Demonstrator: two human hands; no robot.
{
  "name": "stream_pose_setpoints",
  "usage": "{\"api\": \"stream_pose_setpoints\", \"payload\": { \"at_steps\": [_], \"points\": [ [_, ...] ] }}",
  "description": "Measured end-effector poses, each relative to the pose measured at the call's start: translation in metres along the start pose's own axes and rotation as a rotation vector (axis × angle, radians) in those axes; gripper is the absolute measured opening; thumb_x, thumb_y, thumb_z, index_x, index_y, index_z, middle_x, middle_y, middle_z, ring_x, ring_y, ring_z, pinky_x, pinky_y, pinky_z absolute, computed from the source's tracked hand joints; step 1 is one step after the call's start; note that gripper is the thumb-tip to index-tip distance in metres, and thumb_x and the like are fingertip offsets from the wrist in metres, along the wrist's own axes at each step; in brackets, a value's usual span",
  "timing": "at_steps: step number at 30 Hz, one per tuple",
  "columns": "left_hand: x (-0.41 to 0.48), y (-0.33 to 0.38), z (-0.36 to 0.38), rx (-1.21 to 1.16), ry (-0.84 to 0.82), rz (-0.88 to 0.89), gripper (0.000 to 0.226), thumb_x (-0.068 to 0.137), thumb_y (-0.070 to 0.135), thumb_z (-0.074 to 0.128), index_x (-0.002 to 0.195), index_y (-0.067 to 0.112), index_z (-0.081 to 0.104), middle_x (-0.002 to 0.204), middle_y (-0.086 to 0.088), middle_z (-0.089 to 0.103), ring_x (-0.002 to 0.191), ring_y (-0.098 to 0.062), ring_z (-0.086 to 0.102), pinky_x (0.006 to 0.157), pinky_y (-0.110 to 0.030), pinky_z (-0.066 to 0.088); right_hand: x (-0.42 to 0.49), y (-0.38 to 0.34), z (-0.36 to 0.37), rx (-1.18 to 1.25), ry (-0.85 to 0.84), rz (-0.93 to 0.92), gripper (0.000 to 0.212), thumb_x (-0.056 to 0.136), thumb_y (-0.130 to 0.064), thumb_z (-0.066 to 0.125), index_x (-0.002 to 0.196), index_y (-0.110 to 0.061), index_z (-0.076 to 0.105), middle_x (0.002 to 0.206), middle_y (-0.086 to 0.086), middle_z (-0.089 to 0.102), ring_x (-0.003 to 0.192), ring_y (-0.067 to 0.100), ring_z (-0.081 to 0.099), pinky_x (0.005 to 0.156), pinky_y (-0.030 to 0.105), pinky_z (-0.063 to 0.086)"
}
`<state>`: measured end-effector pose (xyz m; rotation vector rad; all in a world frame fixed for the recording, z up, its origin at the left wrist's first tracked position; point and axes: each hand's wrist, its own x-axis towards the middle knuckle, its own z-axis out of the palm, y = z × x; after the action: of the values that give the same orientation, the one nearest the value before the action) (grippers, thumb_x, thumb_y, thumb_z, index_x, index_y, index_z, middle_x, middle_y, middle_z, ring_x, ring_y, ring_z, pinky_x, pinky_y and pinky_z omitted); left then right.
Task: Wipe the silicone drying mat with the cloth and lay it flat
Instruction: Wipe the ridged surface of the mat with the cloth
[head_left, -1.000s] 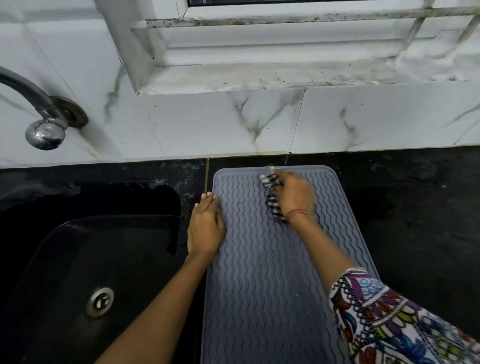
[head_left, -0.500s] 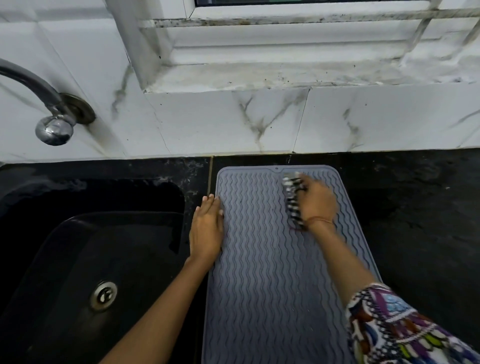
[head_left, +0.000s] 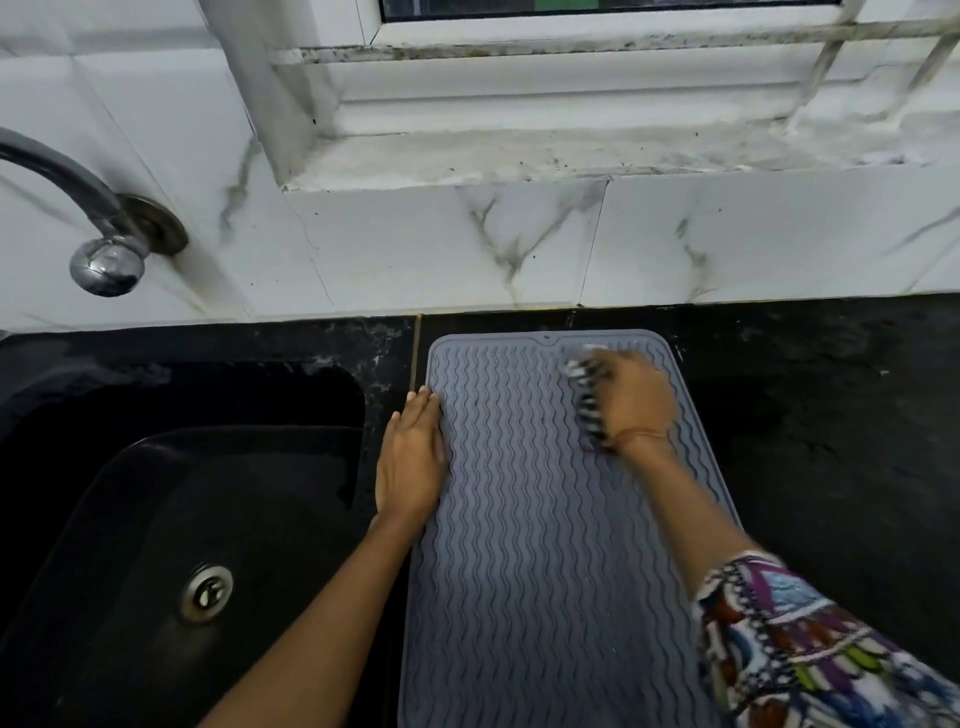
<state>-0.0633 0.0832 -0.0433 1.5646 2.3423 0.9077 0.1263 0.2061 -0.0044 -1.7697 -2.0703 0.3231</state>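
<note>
A grey silicone drying mat (head_left: 524, 519) with wavy ridges lies flat on the black counter, its far end near the wall. My right hand (head_left: 636, 400) presses a bunched black-and-white cloth (head_left: 587, 400) onto the mat's far right corner; the cloth is blurred and mostly hidden under the hand. Flat on the mat's left edge rests my left hand (head_left: 410, 462), fingers together and pointing toward the wall, holding nothing.
A black sink (head_left: 156, 519) with a metal drain (head_left: 207, 592) lies left of the mat. A chrome tap (head_left: 104, 260) juts from the marble-tiled wall above it. Black counter (head_left: 831, 441) stretches right of the mat. A white window sill runs above.
My right hand has slid the cloth rightward across the mat's far end, from the middle to the right corner. My left hand has stayed on the left edge.
</note>
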Motion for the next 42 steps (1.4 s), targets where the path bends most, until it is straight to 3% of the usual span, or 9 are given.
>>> {"api": "stream_pose_setpoints", "payload": {
  "at_steps": [6, 12, 17, 20, 26, 31, 35, 40, 42],
  "points": [
    [0.002, 0.001, 0.002, 0.013, 0.008, -0.009, 0.044, 0.091, 0.001, 0.036, 0.135, 0.007, 0.036, 0.148, -0.010, 0.034, 0.140, -0.021, 0.025, 0.117, -0.035, 0.015, -0.012, -0.031, 0.019, 0.109, 0.085, 0.225, 0.026, 0.094, -0.016, 0.046, 0.117, -0.011, 0.057, 0.119, 0.015, 0.059, 0.101, 0.032, 0.060, 0.083, 0.039, 0.052],
    [0.001, 0.000, -0.001, 0.017, -0.009, -0.007, 0.043, 0.092, 0.003, 0.037, 0.135, 0.008, 0.037, 0.148, -0.010, 0.034, 0.139, -0.021, 0.026, 0.117, -0.035, 0.016, -0.030, -0.049, 0.021, 0.070, -0.096, -0.272, 0.031, 0.096, -0.017, 0.045, 0.123, -0.020, 0.057, 0.129, 0.004, 0.057, 0.098, 0.027, 0.063, 0.077, 0.029, 0.051],
    [0.001, 0.001, 0.001, 0.021, 0.005, -0.008, 0.043, 0.092, 0.003, 0.036, 0.135, 0.008, 0.037, 0.147, -0.010, 0.035, 0.139, -0.021, 0.026, 0.117, -0.034, 0.015, 0.010, 0.047, -0.018, -0.035, 0.081, 0.219, 0.035, 0.094, -0.012, 0.042, 0.125, -0.020, 0.055, 0.118, 0.017, 0.059, 0.102, 0.038, 0.059, 0.082, 0.040, 0.049],
    [0.002, 0.002, 0.001, 0.022, 0.010, -0.013, 0.042, 0.092, 0.003, 0.036, 0.134, 0.007, 0.037, 0.147, -0.010, 0.035, 0.139, -0.021, 0.027, 0.117, -0.035, 0.016, -0.003, 0.010, -0.005, 0.055, 0.111, 0.267, 0.028, 0.095, -0.015, 0.045, 0.121, -0.011, 0.056, 0.114, 0.018, 0.062, 0.100, 0.036, 0.061, 0.083, 0.041, 0.051],
    [0.002, 0.000, -0.001, 0.017, -0.002, 0.002, 0.043, 0.092, 0.003, 0.037, 0.134, 0.007, 0.037, 0.147, -0.011, 0.035, 0.139, -0.022, 0.028, 0.118, -0.037, 0.018, -0.030, -0.032, 0.006, 0.101, -0.084, -0.174, 0.031, 0.093, -0.015, 0.049, 0.123, -0.018, 0.057, 0.124, 0.010, 0.059, 0.103, 0.027, 0.060, 0.086, 0.035, 0.049],
    [0.002, 0.001, 0.000, 0.024, 0.010, -0.002, 0.043, 0.091, 0.001, 0.038, 0.134, 0.007, 0.038, 0.147, -0.011, 0.036, 0.138, -0.023, 0.028, 0.117, -0.037, 0.017, 0.008, 0.054, -0.026, -0.035, 0.060, 0.186, 0.036, 0.094, -0.013, 0.041, 0.125, -0.021, 0.055, 0.120, 0.017, 0.059, 0.103, 0.038, 0.058, 0.083, 0.040, 0.048],
    [0.002, 0.002, 0.003, 0.029, 0.021, -0.007, 0.044, 0.090, -0.001, 0.038, 0.133, 0.006, 0.039, 0.146, -0.012, 0.037, 0.138, -0.024, 0.030, 0.117, -0.037, 0.018, -0.013, 0.016, -0.010, 0.065, 0.113, 0.320, 0.032, 0.093, -0.014, 0.046, 0.125, -0.013, 0.050, 0.119, 0.017, 0.056, 0.102, 0.036, 0.058, 0.083, 0.042, 0.050],
    [0.002, 0.001, 0.000, 0.014, 0.010, -0.004, 0.043, 0.090, 0.000, 0.038, 0.133, 0.006, 0.040, 0.146, -0.012, 0.038, 0.137, -0.024, 0.030, 0.117, -0.038, 0.020, -0.049, -0.049, 0.014, 0.173, -0.045, -0.007, 0.036, 0.093, -0.018, 0.050, 0.130, -0.017, 0.051, 0.135, 0.011, 0.048, 0.108, 0.029, 0.058, 0.091, 0.038, 0.049],
    [0.001, 0.001, -0.001, 0.013, 0.002, 0.003, 0.043, 0.091, 0.001, 0.039, 0.133, 0.006, 0.040, 0.146, -0.012, 0.037, 0.138, -0.023, 0.030, 0.117, -0.039, 0.021, -0.040, -0.029, 0.004, 0.144, -0.081, -0.103, 0.035, 0.094, -0.018, 0.049, 0.128, -0.019, 0.052, 0.127, 0.010, 0.054, 0.096, 0.023, 0.061, 0.079, 0.032, 0.054]
  ]
}}
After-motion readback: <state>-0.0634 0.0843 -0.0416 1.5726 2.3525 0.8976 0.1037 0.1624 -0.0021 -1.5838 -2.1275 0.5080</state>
